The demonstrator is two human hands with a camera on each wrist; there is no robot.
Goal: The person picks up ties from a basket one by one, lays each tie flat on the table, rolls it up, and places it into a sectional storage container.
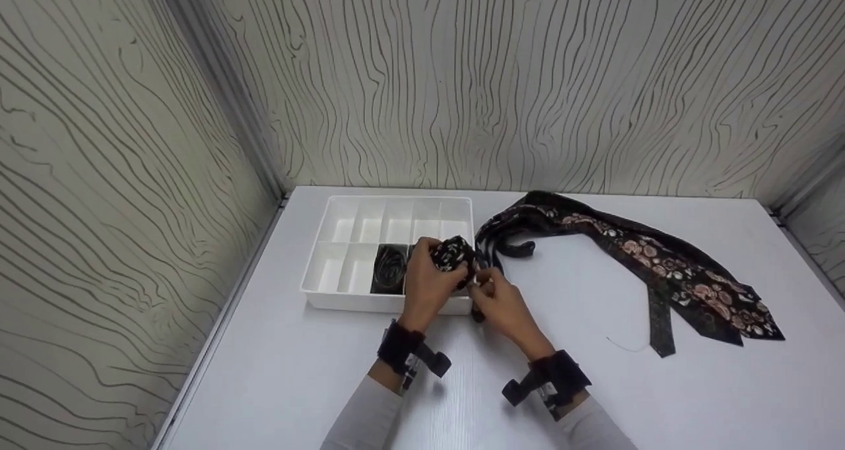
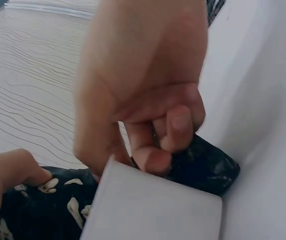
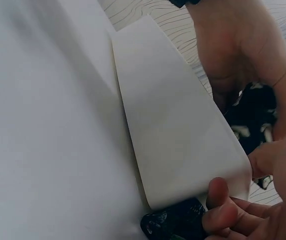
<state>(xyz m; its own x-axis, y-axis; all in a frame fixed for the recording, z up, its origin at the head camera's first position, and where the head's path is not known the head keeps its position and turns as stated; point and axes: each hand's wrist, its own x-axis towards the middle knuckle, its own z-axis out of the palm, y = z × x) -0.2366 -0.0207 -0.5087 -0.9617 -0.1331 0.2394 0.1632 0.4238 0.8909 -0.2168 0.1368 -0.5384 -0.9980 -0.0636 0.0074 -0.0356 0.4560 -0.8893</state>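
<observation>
A dark rolled necktie (image 1: 453, 253) with a pale floral pattern is in my left hand (image 1: 429, 288), over the front right corner of a white divided box (image 1: 353, 301). My left thumb and fingers grip the roll from either side. My right hand (image 1: 509, 313) is at the box's right wall (image 3: 178, 115), fingers bent and some reaching over the rim beside the roll. That wall hides what these fingertips touch. Dark fabric (image 3: 175, 220) lies below them outside the box. Another rolled dark necktie (image 1: 391, 269) sits in a front compartment; my left hand partly covers the one beside it.
Several loose neckties (image 1: 700, 275), some floral, stretch across the right side of the white table (image 1: 739, 397), their narrow ends bunched against the box. A thin thread (image 1: 624, 348) lies near them. Wood-grain patterned panels (image 1: 462, 80) enclose the back and sides.
</observation>
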